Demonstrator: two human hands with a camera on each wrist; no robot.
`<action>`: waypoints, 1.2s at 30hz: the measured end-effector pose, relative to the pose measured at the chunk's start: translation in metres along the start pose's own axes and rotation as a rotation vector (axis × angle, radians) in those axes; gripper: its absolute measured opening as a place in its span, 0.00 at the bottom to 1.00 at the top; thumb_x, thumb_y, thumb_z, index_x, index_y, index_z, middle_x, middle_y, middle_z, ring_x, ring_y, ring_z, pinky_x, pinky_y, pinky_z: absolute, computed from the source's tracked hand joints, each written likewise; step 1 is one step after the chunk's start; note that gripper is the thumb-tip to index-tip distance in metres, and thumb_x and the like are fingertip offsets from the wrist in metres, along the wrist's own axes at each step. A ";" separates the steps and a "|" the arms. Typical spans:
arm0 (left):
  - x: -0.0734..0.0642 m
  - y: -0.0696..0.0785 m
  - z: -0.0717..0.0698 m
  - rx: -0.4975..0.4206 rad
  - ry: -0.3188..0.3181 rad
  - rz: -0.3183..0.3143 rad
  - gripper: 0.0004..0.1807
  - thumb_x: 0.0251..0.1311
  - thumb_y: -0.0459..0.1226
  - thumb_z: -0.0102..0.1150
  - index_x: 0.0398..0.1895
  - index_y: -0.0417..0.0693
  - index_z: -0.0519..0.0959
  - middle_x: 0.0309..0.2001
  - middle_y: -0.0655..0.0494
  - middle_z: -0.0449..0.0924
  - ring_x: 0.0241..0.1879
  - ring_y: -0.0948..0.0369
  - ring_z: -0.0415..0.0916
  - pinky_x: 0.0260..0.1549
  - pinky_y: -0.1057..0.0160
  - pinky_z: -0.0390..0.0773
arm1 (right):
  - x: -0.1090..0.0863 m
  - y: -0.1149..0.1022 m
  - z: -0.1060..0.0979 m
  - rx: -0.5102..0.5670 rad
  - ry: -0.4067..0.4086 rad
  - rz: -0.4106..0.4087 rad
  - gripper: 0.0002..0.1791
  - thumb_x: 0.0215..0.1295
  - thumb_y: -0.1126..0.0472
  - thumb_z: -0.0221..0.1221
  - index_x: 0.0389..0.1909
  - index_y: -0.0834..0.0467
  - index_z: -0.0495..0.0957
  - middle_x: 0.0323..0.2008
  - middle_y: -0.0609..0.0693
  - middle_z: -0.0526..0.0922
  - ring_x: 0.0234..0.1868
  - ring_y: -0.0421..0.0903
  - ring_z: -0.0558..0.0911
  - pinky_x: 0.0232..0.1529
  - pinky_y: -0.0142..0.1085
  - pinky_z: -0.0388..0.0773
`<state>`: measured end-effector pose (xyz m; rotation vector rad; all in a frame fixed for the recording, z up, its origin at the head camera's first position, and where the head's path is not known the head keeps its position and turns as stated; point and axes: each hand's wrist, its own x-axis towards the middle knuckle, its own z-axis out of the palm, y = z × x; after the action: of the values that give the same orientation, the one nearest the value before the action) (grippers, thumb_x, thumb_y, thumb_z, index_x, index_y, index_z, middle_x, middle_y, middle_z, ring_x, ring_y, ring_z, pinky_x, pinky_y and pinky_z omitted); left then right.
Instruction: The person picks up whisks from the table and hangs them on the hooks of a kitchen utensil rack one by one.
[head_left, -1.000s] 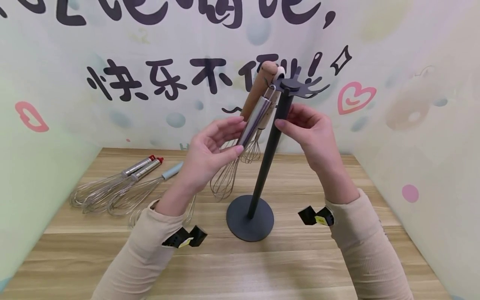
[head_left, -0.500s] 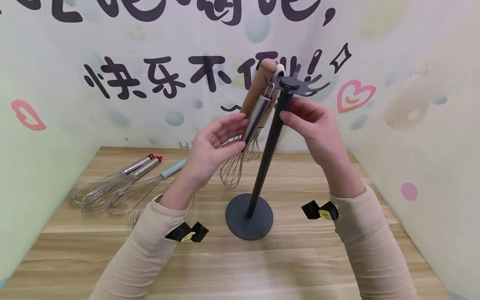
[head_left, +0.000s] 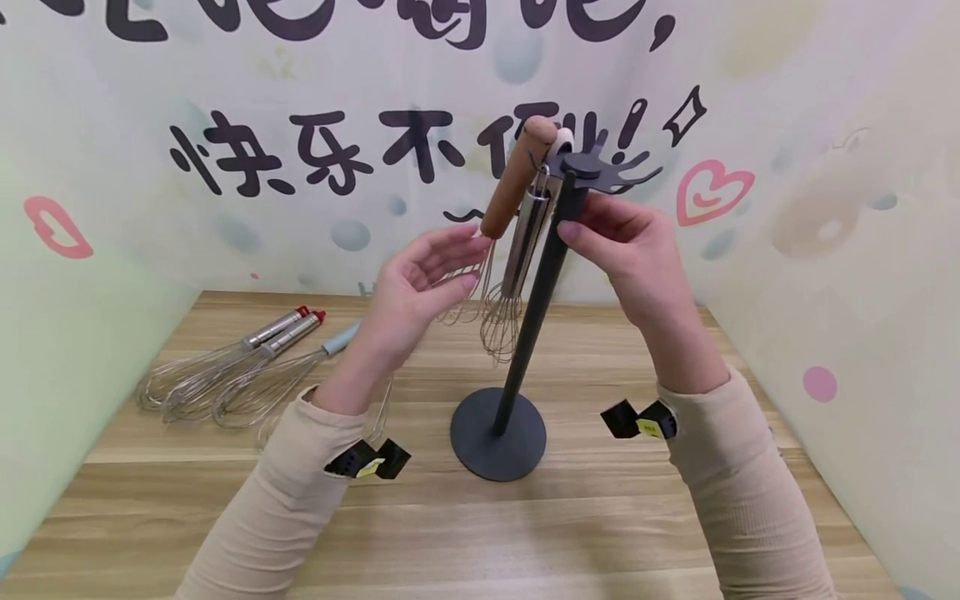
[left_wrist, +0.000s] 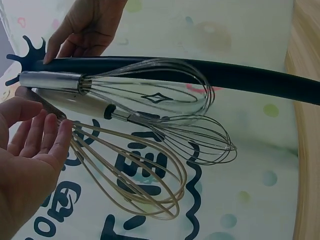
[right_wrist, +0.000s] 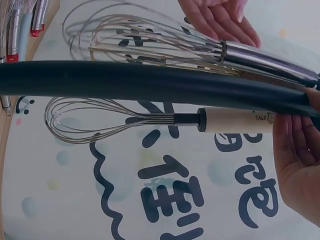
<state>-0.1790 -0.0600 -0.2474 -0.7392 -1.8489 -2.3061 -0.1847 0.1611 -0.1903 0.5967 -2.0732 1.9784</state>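
Note:
A dark metal rack stand [head_left: 501,437] with a hooked top leans slightly to the right in the head view. My right hand [head_left: 630,258] pinches its pole just under the hooks, thumb in front and fingers behind. From the hooks hang a steel-handled whisk [head_left: 525,242], a wooden-handled whisk [head_left: 517,179] and a whisk with a cream handle [right_wrist: 235,120], mostly hidden in the head view. My left hand [head_left: 420,287] is left of them, fingers loosely bent around nothing. In the left wrist view its fingertips [left_wrist: 62,132] are right by the wooden-handled whisk's wires.
On the wooden table [head_left: 480,533], at the left, lie two steel whisks with red ends [head_left: 292,335] and a blue-handled whisk [head_left: 341,340]. Another whisk's wires show partly behind my left forearm. A printed backdrop [head_left: 420,75] closes off the back and sides.
My left hand has let go of the steel-handled whisk and drawn slightly left. That whisk has swung toward the pole and hangs more upright. The right hand keeps hold of the pole.

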 end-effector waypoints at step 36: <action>-0.009 -0.127 -0.107 0.333 0.156 -0.504 0.27 0.64 0.27 0.49 0.67 0.38 0.63 0.65 0.38 0.68 0.59 0.54 0.73 0.57 0.67 0.75 | 0.002 0.000 0.010 -0.091 0.136 -0.040 0.20 0.58 0.69 0.63 0.51 0.72 0.77 0.29 0.38 0.85 0.33 0.38 0.81 0.40 0.25 0.80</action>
<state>-0.2505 -0.1296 -0.3803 -0.0481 -2.4677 -2.1205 -0.1855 0.1510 -0.1896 0.4682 -2.0403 1.8376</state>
